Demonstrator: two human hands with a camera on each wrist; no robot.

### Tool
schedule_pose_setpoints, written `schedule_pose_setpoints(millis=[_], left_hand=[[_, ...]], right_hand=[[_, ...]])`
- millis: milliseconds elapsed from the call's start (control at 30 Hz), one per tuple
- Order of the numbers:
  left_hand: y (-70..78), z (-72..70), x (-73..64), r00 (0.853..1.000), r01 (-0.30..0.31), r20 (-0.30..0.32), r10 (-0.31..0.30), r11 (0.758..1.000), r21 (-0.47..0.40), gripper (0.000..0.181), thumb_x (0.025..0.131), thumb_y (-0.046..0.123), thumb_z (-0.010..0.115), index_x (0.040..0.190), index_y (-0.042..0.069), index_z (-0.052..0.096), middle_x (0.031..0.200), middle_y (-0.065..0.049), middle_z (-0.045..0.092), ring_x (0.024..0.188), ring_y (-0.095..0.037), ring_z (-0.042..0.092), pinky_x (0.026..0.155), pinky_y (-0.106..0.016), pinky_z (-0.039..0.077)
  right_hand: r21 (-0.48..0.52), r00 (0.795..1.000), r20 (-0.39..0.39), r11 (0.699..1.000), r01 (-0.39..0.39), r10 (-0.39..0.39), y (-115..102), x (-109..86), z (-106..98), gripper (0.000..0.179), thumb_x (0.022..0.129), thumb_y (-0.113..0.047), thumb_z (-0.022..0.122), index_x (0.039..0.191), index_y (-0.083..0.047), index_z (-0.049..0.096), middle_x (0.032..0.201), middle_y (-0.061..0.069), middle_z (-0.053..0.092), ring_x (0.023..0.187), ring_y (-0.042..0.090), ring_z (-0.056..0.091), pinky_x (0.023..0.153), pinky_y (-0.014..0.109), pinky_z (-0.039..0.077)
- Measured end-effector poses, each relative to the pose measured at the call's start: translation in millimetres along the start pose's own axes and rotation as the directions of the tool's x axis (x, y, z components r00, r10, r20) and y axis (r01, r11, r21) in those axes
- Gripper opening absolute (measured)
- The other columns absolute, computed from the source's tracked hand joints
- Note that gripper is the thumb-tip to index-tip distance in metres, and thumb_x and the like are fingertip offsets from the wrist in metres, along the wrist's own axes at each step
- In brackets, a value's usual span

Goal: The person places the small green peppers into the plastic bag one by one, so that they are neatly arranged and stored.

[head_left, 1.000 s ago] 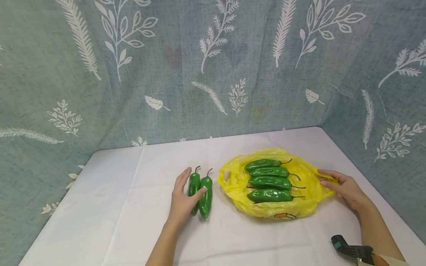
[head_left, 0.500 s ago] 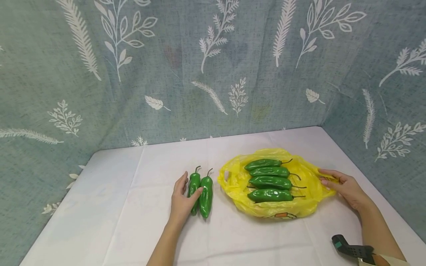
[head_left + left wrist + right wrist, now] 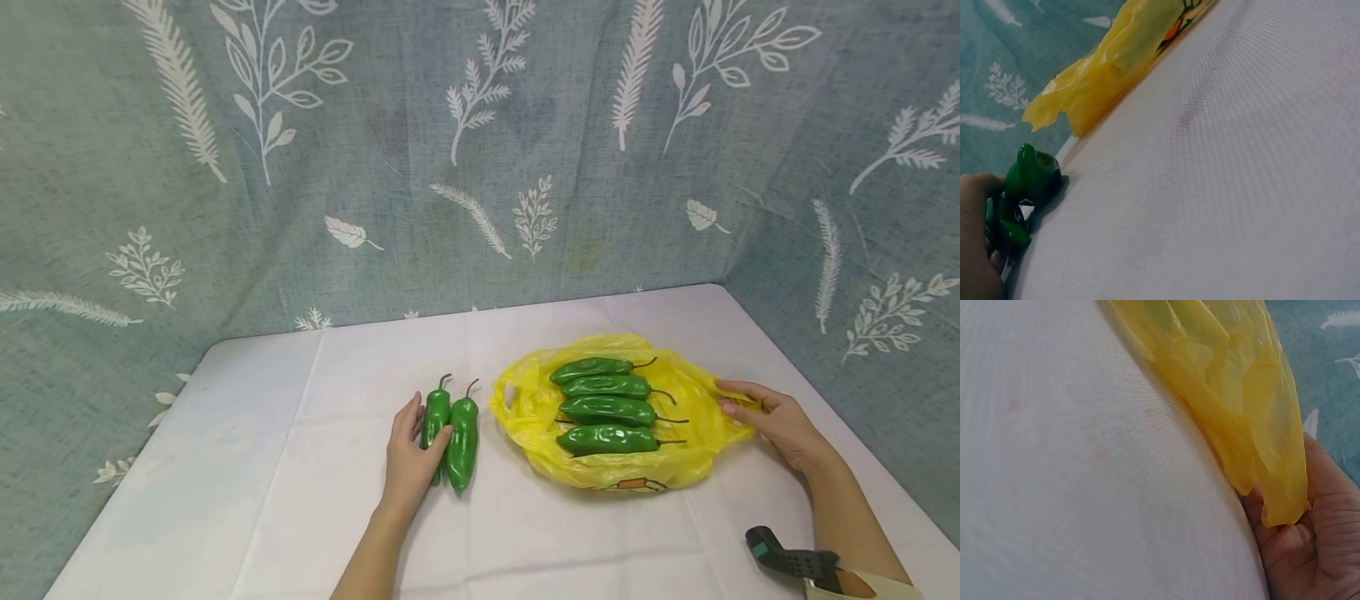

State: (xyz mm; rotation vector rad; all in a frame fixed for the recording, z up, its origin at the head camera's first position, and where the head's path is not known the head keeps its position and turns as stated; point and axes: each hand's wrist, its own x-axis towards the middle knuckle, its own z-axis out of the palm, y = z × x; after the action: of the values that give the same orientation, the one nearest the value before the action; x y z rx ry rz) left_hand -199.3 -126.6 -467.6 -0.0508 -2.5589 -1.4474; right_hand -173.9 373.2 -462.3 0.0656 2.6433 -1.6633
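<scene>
Left hand slightly lower, thumb drawn back off the right loose pepper

Compared with one second ago, I log the fingertips a little lower and the thumb shifted leftward; peppers, bag and right hand hold position on my feed.

Head view: two green loose peppers lie side by side on the table, lower centre of the frame, stems pointing up-frame. I read the left hand as grasping the left loose pepper, thumb across it, fingers along its left side. Left wrist view: both peppers show nearly end-on at the left edge. I cannot tell whether the thumb touches the right one.

Yellow bag lies spread open, right of centre. Four bagged peppers sit inside in a stacked row, stems rightward; one extra stem pokes out leftward, its pepper hidden. Right hand pinches the bag's right end; my right wrist view shows thin plastic between the digits.

Black wrist device, lower right. Leaf-patterned cloth fills the upper frame.
</scene>
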Motion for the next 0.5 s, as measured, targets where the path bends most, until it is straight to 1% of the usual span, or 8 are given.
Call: schedule_pose_setpoints(millis=[267, 400, 500], left_hand=[[-0.8, -0.3, 0.1, 1.000, 0.021, 0.000, -0.021, 1.000, -0.019, 0.069, 0.091, 0.021, 0.061, 0.148, 0.005, 0.026, 0.146, -0.017, 0.034, 0.132, -0.035, 0.039, 0.109, -0.046, 0.033], [-2.7, 0.7, 0.8, 1.000, 0.015, -0.019, -0.015, 1.000, 0.011, 0.066, 0.092, 0.018, 0.057, 0.148, 0.005, 0.026, 0.147, -0.016, 0.032, 0.135, -0.034, 0.034, 0.111, -0.048, 0.029], [-3.7, 1.2, 1.0, 0.999, -0.002, -0.034, 0.003, 0.999, 0.033, 0.065, 0.091, 0.015, 0.058, 0.147, 0.003, 0.027, 0.147, -0.016, 0.032, 0.136, -0.034, 0.032, 0.111, -0.049, 0.027]], right_hand=[[0.014, 1.000, 0.008, 1.000, 0.011, -0.011, -2.1, -0.8, -0.5, 0.051, 0.092, -0.032, 0.062, 0.136, -0.010, 0.051, 0.111, -0.038, 0.046, 0.102, -0.021, 0.034, 0.080, 0.000, 0.035], [0.014, 1.000, 0.007, 1.000, 0.017, -0.017, -2.7, -1.4, -0.5, 0.051, 0.092, -0.031, 0.062, 0.136, -0.007, 0.050, 0.110, -0.039, 0.046, 0.102, -0.021, 0.034, 0.080, 0.000, 0.035], [0.006, 1.000, 0.006, 1.000, 0.013, -0.013, -2.8, -1.7, -0.4, 0.052, 0.092, -0.032, 0.062, 0.137, -0.008, 0.050, 0.110, -0.039, 0.045, 0.102, -0.021, 0.034, 0.080, -0.001, 0.035]])
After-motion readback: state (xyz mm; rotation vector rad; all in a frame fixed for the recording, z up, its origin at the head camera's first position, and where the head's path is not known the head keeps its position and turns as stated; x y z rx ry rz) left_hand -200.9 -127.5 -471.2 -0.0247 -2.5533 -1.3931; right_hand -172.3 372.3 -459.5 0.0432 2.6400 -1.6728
